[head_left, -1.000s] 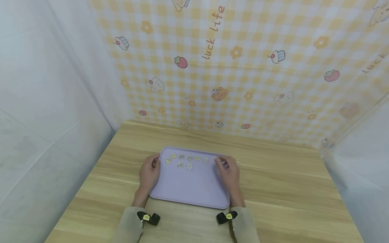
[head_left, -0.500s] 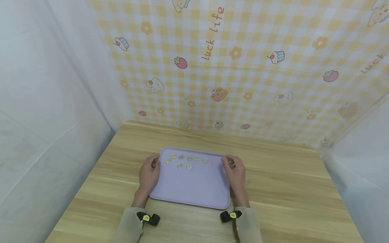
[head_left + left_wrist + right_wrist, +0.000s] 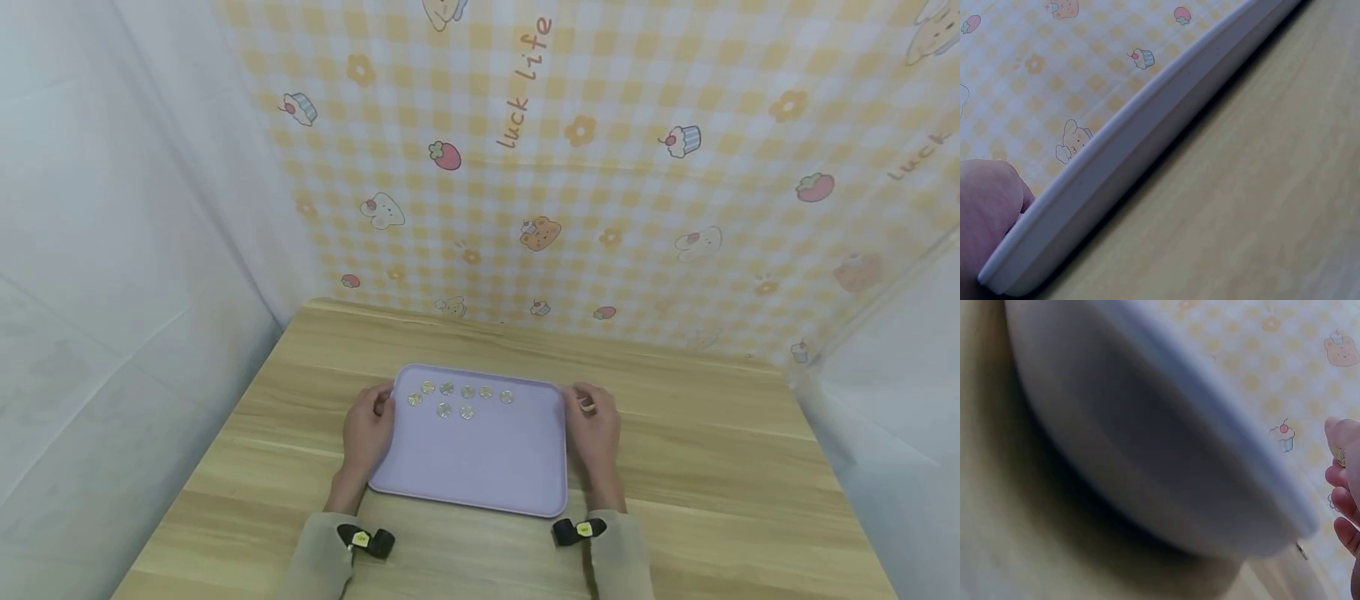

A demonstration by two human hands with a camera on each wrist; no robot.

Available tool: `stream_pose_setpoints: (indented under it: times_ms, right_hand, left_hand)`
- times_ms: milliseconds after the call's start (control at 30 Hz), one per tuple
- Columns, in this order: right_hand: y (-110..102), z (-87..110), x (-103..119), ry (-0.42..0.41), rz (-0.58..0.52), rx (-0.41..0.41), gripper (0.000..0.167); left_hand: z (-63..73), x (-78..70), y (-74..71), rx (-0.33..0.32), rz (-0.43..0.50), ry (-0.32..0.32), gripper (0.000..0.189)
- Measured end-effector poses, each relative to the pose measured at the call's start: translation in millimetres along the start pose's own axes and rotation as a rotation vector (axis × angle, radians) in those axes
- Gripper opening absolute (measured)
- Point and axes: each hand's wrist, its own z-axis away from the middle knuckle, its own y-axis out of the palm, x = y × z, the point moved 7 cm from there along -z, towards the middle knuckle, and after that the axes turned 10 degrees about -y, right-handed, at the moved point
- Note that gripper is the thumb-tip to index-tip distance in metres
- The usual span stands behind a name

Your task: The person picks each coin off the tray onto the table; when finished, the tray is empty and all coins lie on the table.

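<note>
A lilac tray [image 3: 472,467] lies on the table in the head view, with several gold and silver coins [image 3: 467,392] spread near its far side. My left hand [image 3: 367,429] grips the tray's left rim, its fingers curled at the far left corner. In the left wrist view the tray's side wall [image 3: 1129,144] hides most of that hand. Just past the right rim, my right hand [image 3: 596,429] pinches a gold coin [image 3: 1338,455] between thumb and curled fingers. The right wrist view shows this hand only at its edge.
Wooden tabletop [image 3: 712,467] surrounds the tray on all sides. Behind it hangs a yellow checked cloth [image 3: 600,183] with cartoon prints. White sheets [image 3: 112,292] close off the left and right.
From above the tray's right end, my right hand has moved right, past the rim, to the coin that lay on the table there. Left hand, tray and the coins on it stay put.
</note>
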Motion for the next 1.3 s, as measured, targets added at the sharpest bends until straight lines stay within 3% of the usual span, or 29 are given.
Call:
stream_pose_setpoints:
  times_ms: [1000, 1300]
  right_hand:
    - [-25, 0.7, -25, 0.077, 0.022, -0.069, 0.023]
    - [-35, 3.9, -45, 0.216, 0.07, -0.037, 0.029]
  left_hand:
    - [0.2, -0.3, 0.2, 0.006, 0.007, -0.01, 0.026]
    - [0.7, -1.5, 0.7, 0.008, 0.0, 0.0, 0.026]
